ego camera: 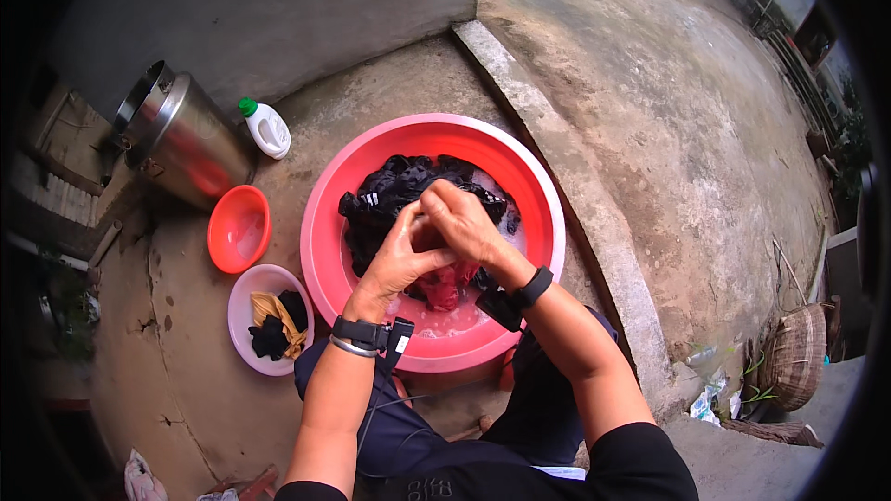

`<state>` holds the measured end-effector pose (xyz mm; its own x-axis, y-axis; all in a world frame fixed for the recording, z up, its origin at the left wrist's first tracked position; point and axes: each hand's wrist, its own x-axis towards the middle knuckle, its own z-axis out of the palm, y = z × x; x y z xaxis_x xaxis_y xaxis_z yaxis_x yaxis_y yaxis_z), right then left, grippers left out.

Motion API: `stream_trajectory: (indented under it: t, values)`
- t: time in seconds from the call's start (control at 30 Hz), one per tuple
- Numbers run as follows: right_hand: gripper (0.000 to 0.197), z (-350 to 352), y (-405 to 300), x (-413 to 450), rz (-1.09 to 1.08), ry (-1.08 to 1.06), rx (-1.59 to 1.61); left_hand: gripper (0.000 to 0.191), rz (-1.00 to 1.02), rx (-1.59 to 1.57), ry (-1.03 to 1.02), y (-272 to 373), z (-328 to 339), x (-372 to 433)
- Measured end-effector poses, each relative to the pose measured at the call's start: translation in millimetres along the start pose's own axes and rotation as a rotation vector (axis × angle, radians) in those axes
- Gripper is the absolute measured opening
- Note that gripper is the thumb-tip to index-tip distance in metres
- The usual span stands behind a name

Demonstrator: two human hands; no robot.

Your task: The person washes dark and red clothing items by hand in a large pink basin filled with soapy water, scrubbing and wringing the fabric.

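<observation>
A large pink-red plastic tub (320, 223) stands before me with sudsy water in it. My left hand (400, 254) and my right hand (463, 223) meet over its middle, with their fingers curled towards each other. Whether anything is between the fingers is hidden. Just beneath them a wet red cloth (442, 289) shows at the near side of the water. Dark wet clothing (397, 177) is heaped across the tub's far half and bears small white marks. Black straps circle both wrists, and a metal bangle (353, 346) sits on the left one.
Left of the tub, a pale basin (240, 341) holds black and tan cloths beside a smaller red basin (217, 240). Behind them are a tall metal canister (195, 139) and a white detergent bottle (270, 131). A concrete curb (557, 132) runs along the right. A wicker basket (797, 355) lies farther right.
</observation>
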<state>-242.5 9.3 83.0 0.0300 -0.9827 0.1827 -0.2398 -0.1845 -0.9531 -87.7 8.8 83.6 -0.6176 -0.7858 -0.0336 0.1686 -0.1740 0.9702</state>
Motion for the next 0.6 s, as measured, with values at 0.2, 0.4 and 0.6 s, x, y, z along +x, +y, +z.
stream_trajectory:
  t: [0.2, 0.4, 0.6]
  values:
    - [0.047, -7, 14, -3, 0.004, -0.303, 0.321, 0.013, -0.009, -0.053, 0.186, -3, -15, -1]
    - [0.047, -36, 77, -14, 0.300, -0.476, -0.117, 0.011, 0.135, -0.606, 0.515, 5, -56, 5]
    - [0.018, -12, -7, -7, 0.159, -0.006, 0.830, 0.035, -0.078, -0.669, 0.632, -32, -54, 20]
